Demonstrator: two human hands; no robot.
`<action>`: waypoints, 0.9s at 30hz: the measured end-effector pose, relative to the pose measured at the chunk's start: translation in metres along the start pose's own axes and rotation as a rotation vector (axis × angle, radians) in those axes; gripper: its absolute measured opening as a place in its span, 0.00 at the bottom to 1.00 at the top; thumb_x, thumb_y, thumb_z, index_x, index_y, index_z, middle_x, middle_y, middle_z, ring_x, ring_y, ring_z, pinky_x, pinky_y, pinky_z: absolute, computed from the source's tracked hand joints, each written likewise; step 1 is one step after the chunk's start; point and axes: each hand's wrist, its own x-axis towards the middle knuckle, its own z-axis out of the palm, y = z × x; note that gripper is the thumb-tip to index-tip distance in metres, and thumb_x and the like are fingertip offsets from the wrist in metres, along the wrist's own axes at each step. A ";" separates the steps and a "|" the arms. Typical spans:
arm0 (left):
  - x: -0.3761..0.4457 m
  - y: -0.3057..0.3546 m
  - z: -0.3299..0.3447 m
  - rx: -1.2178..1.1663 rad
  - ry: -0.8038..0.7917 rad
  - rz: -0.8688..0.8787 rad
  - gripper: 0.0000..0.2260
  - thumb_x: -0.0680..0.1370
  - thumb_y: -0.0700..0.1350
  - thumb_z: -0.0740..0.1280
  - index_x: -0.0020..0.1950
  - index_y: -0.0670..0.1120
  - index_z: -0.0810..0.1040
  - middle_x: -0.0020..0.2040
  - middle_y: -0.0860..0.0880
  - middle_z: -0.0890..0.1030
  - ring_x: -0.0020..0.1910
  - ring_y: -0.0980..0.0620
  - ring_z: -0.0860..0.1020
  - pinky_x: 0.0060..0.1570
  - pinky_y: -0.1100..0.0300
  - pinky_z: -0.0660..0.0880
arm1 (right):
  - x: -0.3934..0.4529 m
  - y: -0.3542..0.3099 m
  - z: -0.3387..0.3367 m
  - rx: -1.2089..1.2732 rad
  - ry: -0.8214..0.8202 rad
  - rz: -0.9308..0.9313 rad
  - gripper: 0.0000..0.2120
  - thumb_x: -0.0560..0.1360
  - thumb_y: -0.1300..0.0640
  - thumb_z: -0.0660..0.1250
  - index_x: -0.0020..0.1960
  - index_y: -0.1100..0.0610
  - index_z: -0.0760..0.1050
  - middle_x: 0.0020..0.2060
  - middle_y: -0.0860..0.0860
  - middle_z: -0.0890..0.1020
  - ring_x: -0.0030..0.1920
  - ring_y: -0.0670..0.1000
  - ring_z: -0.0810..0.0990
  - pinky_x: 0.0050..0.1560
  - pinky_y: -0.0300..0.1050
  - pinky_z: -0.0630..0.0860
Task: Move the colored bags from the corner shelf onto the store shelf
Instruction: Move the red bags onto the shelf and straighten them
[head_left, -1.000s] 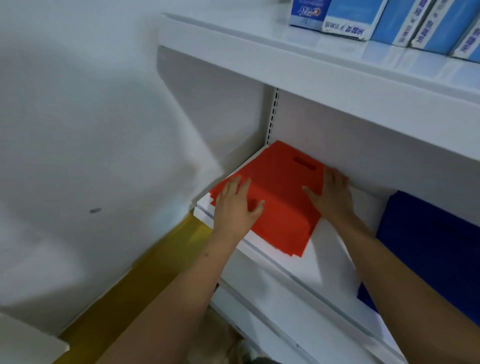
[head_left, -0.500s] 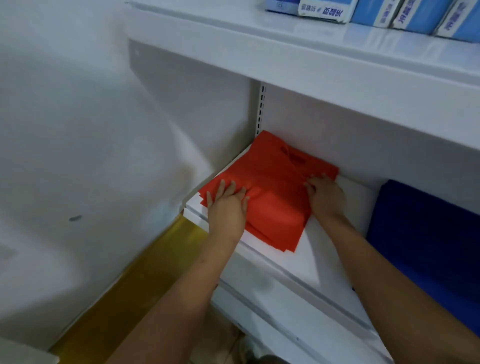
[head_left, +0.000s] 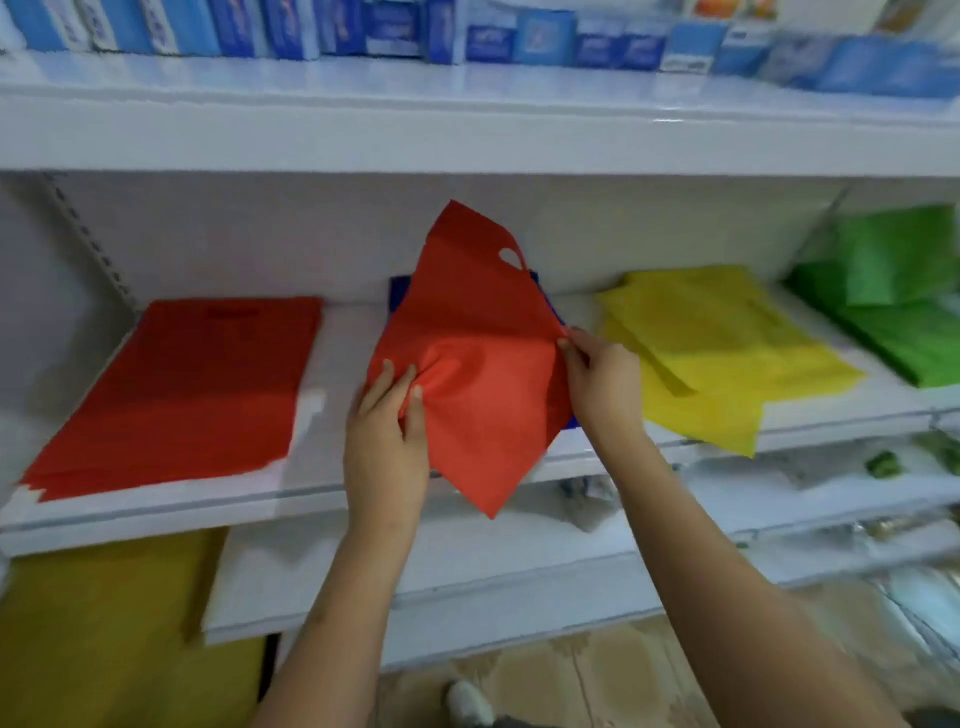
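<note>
Both hands pinch one red bag (head_left: 478, 358) above the shelf (head_left: 332, 499): left hand (head_left: 387, 436) at 9 o'clock, right hand (head_left: 602, 384) at 3. I'd pull it taut before laying it flat.

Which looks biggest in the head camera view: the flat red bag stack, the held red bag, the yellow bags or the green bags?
1. Flat red bag stack.
2. Yellow bags and held red bag: too alike to rank, and the held one is crumpled.
3. Green bags, though cut off at the edge.
</note>
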 end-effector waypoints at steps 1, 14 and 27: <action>-0.005 0.018 0.016 -0.021 -0.035 0.032 0.15 0.84 0.45 0.61 0.69 0.46 0.77 0.72 0.46 0.73 0.75 0.46 0.66 0.73 0.60 0.59 | -0.002 0.014 -0.025 -0.031 0.038 0.013 0.09 0.79 0.61 0.64 0.47 0.63 0.82 0.43 0.59 0.84 0.38 0.53 0.79 0.37 0.41 0.64; -0.083 0.221 0.241 -0.131 -0.384 0.336 0.15 0.83 0.44 0.61 0.68 0.43 0.78 0.67 0.49 0.78 0.69 0.51 0.73 0.71 0.57 0.66 | -0.030 0.222 -0.277 -0.068 0.393 0.291 0.11 0.78 0.62 0.64 0.57 0.62 0.81 0.53 0.59 0.83 0.57 0.56 0.80 0.59 0.46 0.72; -0.170 0.398 0.500 -0.121 -0.624 0.412 0.16 0.84 0.47 0.60 0.68 0.44 0.78 0.68 0.51 0.78 0.68 0.55 0.73 0.68 0.65 0.65 | -0.016 0.460 -0.491 -0.146 0.490 0.485 0.13 0.79 0.58 0.62 0.61 0.52 0.80 0.59 0.51 0.82 0.62 0.50 0.77 0.61 0.34 0.68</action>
